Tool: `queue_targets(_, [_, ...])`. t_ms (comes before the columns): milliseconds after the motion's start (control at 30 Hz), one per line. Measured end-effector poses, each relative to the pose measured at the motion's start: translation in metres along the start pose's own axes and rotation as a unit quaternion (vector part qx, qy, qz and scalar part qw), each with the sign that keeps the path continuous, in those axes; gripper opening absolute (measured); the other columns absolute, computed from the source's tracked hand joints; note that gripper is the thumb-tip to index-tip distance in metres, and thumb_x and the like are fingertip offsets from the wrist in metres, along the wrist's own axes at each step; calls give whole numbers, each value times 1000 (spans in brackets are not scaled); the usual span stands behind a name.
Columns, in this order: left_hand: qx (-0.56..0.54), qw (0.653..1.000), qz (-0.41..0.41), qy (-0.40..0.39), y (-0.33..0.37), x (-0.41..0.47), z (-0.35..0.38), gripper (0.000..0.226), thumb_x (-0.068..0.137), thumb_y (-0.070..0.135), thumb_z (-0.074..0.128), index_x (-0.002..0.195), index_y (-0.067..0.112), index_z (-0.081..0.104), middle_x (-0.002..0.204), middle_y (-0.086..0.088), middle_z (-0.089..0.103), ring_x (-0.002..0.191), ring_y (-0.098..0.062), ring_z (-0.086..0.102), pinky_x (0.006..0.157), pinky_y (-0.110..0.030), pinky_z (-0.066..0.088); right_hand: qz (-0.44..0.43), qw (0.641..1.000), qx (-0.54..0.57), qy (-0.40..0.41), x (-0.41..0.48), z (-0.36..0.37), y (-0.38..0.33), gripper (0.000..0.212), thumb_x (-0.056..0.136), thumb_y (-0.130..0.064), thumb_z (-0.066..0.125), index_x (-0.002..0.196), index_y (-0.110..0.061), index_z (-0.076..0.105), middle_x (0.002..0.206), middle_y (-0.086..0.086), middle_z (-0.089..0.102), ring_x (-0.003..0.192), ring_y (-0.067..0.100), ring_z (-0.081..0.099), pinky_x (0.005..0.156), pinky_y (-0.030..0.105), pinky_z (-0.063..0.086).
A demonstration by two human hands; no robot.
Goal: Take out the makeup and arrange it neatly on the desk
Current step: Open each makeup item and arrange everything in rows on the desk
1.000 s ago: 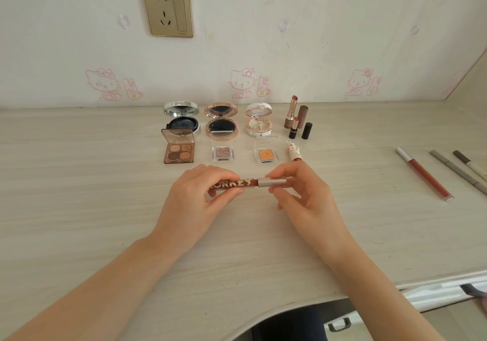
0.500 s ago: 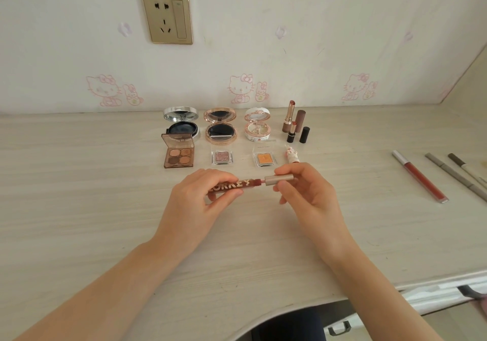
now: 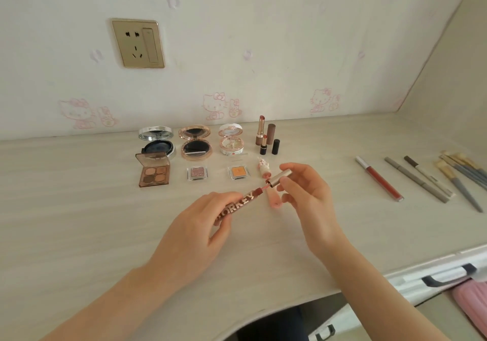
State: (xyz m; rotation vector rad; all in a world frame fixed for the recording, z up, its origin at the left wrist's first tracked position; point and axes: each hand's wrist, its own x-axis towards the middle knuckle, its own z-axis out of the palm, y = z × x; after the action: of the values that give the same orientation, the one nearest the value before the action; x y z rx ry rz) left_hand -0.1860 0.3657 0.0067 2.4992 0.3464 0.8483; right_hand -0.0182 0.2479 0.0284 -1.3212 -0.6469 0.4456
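Left hand (image 3: 192, 235) around gloss tube (image 3: 238, 203)

head camera looks forward and down, close over the desk (image 3: 79, 222).

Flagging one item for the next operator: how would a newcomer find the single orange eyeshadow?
Below the gold wall socket, three open round compacts line the back of the desk. In front of the rightmost, the white compact, sits the orange eyeshadow. It is a small clear square with one orange pan, unlike the pink glitter square left of it and the brown four-pan palette.
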Motion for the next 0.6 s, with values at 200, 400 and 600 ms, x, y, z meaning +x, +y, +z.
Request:
queue_targets(200, [67,994,75,-38,22,12,16,27,92,30,46,118,28,55,86,21,47,77,-2,44,66,-18,39,40,997,-62,5,20,-26,-2,21,90,-9,58,106,-20,66,83,1,66,75,12,59,69,30,47])
queue_targets(400, [86,989,106,-63,38,29,48,30,92,33,50,118,24,62,98,12,61,92,-13,51,77,-29,47,51,994,-93,6,39,-44,-9,20,90,-11,59,107,-19,66,80,-4,67,74,11,58,69,28,47])
queue_targets(600, [136,976,126,-113,52,52,73,56,86,57,48,130,23,57,103,10,63,105,-15,46,89,-33,46,54,984,-171,-4,62,-58,-11,19,91,-17,58,105,-26,67,85,1,64,76,10,57,68,24,46])
